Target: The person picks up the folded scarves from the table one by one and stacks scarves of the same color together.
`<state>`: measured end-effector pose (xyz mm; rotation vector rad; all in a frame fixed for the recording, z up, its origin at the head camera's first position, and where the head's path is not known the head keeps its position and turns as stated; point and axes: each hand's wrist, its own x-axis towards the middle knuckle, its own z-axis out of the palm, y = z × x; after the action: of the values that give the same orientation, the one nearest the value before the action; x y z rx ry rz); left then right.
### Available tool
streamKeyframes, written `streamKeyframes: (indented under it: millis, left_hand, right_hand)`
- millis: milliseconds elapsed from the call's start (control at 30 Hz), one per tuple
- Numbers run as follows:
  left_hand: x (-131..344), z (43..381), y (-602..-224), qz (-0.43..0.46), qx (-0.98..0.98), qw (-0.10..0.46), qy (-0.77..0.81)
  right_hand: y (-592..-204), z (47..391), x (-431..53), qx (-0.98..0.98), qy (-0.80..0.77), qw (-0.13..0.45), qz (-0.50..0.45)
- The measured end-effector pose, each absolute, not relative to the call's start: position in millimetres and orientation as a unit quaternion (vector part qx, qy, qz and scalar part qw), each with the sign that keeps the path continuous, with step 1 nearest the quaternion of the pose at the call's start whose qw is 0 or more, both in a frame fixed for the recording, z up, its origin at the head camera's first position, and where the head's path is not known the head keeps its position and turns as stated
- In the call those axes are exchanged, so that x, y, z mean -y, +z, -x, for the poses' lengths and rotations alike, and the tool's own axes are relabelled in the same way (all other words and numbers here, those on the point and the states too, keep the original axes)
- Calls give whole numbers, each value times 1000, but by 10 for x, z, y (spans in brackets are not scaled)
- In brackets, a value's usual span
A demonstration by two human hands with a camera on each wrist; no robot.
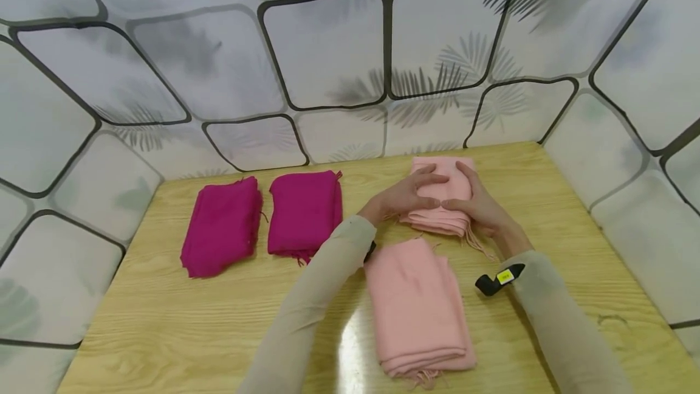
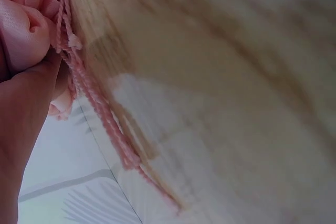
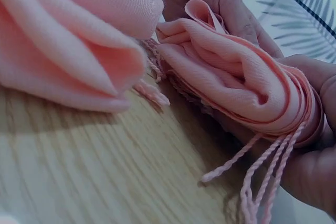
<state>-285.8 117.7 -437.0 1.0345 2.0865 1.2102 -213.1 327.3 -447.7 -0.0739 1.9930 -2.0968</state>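
Note:
At the back right of the table, a folded pink scarf (image 1: 442, 175) with twisted fringe is gripped from both sides. My left hand (image 1: 406, 195) holds its left side, and my right hand (image 1: 489, 208) has the right side, the thumbs meeting over the top. In the right wrist view its layered folds (image 3: 231, 77) lie between the two hands, with tassels (image 3: 273, 166) hanging from the edge. The left wrist view catches a rolled bit of the pink cloth (image 2: 23, 30) against my hand. A larger folded pink scarf (image 1: 418, 309) lies nearer, between my forearms.
Two folded magenta scarves (image 1: 224, 227) (image 1: 304, 213) lie side by side at the left of the wooden table (image 1: 180, 327). Patterned fabric walls (image 1: 333, 47) stand behind and at both sides. A black wrist device (image 1: 497, 279) sits at my right cuff.

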Motion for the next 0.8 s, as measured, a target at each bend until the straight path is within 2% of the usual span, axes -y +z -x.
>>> streamKeyframes:
  millis: [233, 800]
  left_hand:
    - [-1112, 2781, -4286, -368, -760, 249, 474]
    - [-997, 2615, -4000, -381, -785, 183, 452]
  right_hand:
    - [-4404, 2144, -3236, -678, -724, 119, 40]
    - [-4182, 2064, -3105, -622, -770, 117, 85]
